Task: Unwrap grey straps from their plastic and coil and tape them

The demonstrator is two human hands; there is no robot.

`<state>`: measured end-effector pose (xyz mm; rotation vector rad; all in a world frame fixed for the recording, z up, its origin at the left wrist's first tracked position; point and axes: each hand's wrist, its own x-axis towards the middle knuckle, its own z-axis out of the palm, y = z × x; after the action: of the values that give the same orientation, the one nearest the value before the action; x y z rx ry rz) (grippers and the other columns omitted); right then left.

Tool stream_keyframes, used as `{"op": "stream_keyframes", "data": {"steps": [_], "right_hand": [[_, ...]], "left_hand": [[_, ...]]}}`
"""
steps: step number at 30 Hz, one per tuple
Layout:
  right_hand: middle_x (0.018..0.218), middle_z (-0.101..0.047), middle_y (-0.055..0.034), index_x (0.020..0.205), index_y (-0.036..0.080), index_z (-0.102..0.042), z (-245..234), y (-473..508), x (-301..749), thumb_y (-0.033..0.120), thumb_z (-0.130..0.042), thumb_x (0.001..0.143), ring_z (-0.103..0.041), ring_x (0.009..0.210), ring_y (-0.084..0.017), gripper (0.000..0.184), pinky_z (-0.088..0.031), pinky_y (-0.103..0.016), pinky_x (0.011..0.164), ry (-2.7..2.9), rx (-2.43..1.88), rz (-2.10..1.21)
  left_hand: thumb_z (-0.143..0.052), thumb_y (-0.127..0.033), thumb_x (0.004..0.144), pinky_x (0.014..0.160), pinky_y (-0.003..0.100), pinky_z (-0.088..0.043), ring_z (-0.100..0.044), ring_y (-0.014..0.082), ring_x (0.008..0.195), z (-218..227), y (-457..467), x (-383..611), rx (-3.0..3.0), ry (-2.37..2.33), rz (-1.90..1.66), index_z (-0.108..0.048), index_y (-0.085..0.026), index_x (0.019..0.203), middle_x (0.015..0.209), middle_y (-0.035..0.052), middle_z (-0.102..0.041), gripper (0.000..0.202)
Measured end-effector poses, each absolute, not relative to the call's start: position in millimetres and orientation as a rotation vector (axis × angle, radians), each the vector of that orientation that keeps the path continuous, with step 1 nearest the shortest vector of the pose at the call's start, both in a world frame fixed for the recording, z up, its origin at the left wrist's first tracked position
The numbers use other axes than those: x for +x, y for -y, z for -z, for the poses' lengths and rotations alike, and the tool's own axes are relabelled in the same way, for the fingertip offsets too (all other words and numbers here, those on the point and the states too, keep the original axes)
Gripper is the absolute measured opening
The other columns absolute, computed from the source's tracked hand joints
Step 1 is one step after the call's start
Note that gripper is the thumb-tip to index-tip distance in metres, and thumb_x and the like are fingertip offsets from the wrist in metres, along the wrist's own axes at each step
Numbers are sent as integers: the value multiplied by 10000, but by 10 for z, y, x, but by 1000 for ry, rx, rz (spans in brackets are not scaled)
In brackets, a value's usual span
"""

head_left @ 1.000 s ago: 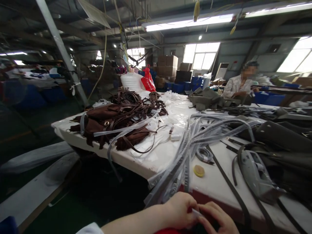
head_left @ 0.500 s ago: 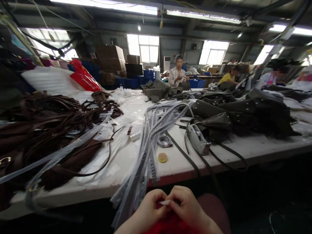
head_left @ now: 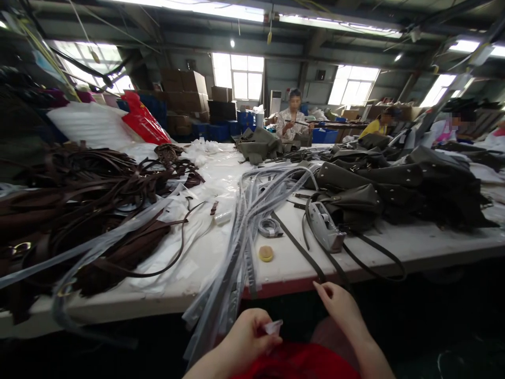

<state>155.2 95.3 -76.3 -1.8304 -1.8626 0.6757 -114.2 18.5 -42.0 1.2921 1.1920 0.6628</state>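
Note:
My left hand (head_left: 252,334) is closed in a pinch on a small whitish translucent piece (head_left: 273,327), perhaps thin plastic, just below the table's front edge. To its right, my right hand (head_left: 341,308) has its thumb and forefinger at the lower end of a dark green strap (head_left: 298,246) that runs down to the table edge. Those fingers look pinched on the strap, its end partly covered by them. Between the hands and the tape dispenser (head_left: 325,226) lies a round yellow tin (head_left: 265,253). Plastic-wrapped straps (head_left: 240,237) hang over the edge beside my left hand.
Brown bags and straps (head_left: 98,195) are heaped on the left of the white table (head_left: 189,273). Dark green bags (head_left: 394,179) cover the right side. A coiled strap (head_left: 269,227) lies near the tin. Across the table a person (head_left: 292,118) handles a dark strip; others work at the right.
My right hand has left the small whitish piece and moved right and up to the dark green strap. My left hand keeps the piece. The view has shifted slightly.

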Motion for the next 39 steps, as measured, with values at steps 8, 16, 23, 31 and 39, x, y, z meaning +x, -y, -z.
{"op": "stream_keyframes", "data": {"steps": [8, 16, 23, 31, 39], "right_hand": [[1108, -689, -209, 1022, 92, -664, 1147, -1226, 1833, 270, -569, 856, -642, 1074, -325, 262, -483, -406, 912, 1816, -1985, -965], [876, -705, -38, 1036, 180, -601, 535, -810, 1119, 503, -711, 766, -550, 563, -117, 435, -435, -231, 502, 1627, -1134, -1692], [658, -582, 0, 795, 262, -550, -482, -97, 1267, 398, -804, 759, -517, 584, -174, 291, -433, -295, 533, 1155, -844, -1194], [1008, -705, -102, 1096, 231, -651, -258, -204, 1217, 460, -638, 886, -674, 901, -257, 311, -578, -362, 766, 1555, -1055, -1359], [941, -747, -27, 1049, 258, -729, 91, -459, 1256, 460, -560, 953, -713, 774, -177, 280, -592, -254, 718, 1718, -1207, -1013]], "left_hand": [[-714, -418, 743, 579, 241, -403, -541, 129, 598, 366, -173, -1078, 1378, -1080, -682, -618, -128, 620, 623, 11, -586, 329], [-823, -348, 697, 1121, 435, -368, -452, 311, 1334, 232, -126, -1179, 1737, -1020, -685, -770, -198, 750, 1513, 93, -421, 168], [-751, -519, 773, 821, 258, -518, -662, 192, 857, 98, -66, -1063, 1690, -597, -515, -791, -189, 927, 915, 71, -731, 367], [-741, -445, 786, 691, 229, -473, -602, 149, 737, 90, -98, -1085, 1683, -670, -596, -756, -153, 817, 810, 44, -677, 294], [-795, -383, 704, 881, 298, -476, -621, 210, 956, 316, -240, -1165, 1436, -1068, -855, -700, -147, 648, 1093, 91, -657, 260]]}}
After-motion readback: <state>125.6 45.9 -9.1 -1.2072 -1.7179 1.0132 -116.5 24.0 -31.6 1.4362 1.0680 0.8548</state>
